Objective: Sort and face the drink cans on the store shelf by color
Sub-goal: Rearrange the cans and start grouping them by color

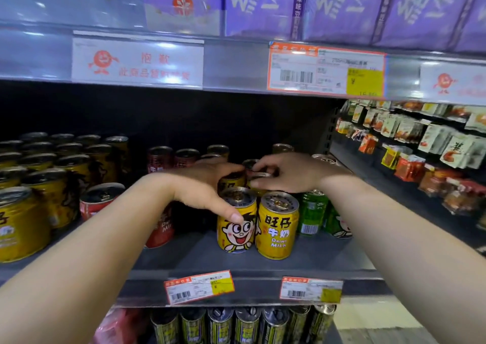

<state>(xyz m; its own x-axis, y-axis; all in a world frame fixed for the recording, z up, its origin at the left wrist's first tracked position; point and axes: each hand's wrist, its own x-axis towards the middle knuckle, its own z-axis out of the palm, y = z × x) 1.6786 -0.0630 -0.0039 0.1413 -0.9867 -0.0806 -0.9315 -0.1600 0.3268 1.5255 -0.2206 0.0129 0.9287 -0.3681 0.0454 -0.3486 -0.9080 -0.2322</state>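
Two yellow milk cans stand at the front of the grey shelf (236, 267): the left yellow can (236, 224) shows a cartoon face, the right yellow can (276, 228) shows text. My left hand (207, 185) reaches over them, thumb on the left can's face, fingers around a yellow can behind (231, 181). My right hand (286, 171) grips the top of another can (259, 178) in the second row. Green cans (313, 213) stand to the right, red cans (160, 159) behind and left.
A block of larger yellow cans (39, 185) fills the shelf's left side, with a red can (101, 199) beside them. Purple cartons (342, 4) sit on the shelf above. Snack packets (420, 143) hang at right. Dark cans (247, 325) line the shelf below.
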